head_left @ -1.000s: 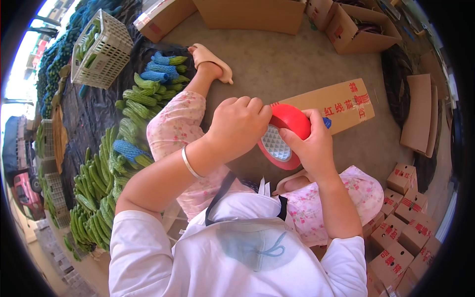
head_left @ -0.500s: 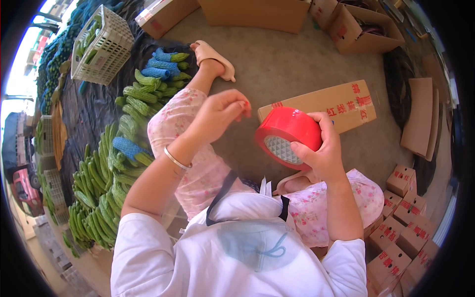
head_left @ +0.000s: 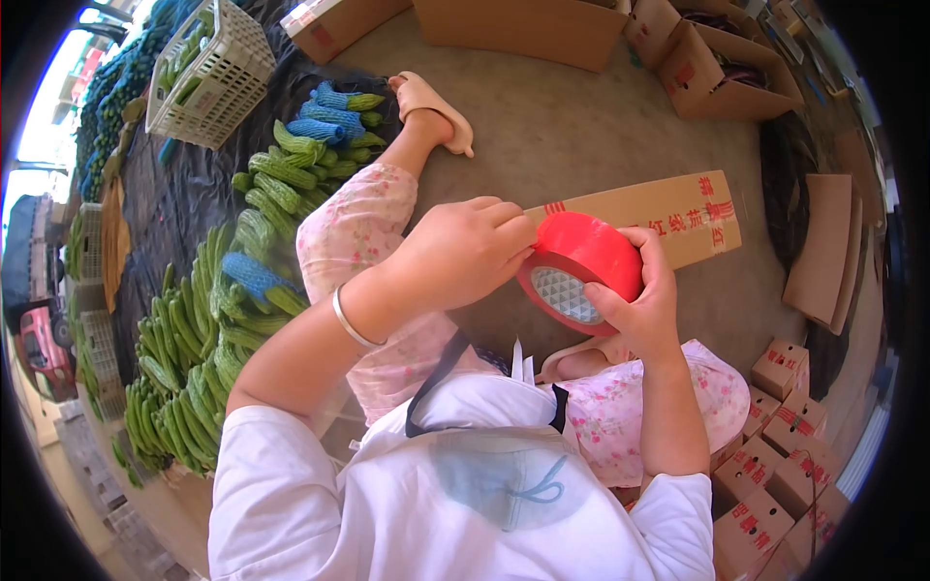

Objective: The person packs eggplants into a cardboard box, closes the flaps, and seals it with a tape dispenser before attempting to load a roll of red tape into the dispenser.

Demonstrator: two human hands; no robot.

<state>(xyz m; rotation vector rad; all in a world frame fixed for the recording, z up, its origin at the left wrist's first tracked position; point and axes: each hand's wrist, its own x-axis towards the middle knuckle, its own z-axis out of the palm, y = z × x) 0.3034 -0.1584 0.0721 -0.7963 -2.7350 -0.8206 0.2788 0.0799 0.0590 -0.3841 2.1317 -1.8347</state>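
In my right hand (head_left: 639, 290) is a thick roll of red packing tape (head_left: 591, 247), the thumb at its patterned core and the fingers behind it. My left hand (head_left: 475, 252), with a silver bangle on its wrist, is closed in a pinch at the roll's left edge. A bit of red shows at those fingertips, though the fingers hide most of what they grip. Just beyond the roll lies a cardboard box (head_left: 668, 208) with red printing, partly covered by the tape and my right hand.
Bitter gourds (head_left: 281, 184), some in blue net sleeves (head_left: 325, 116), cover the left side. A white plastic crate (head_left: 218, 82) holds more. Open cartons (head_left: 731, 87) stand at the far right, flattened cardboard (head_left: 819, 252) below them. Small printed boxes (head_left: 760, 474) are stacked at the lower right.
My left hand has moved right and slightly down, from apart from the roll to pinching at its edge. The tape roll has shifted slightly right in my right hand.
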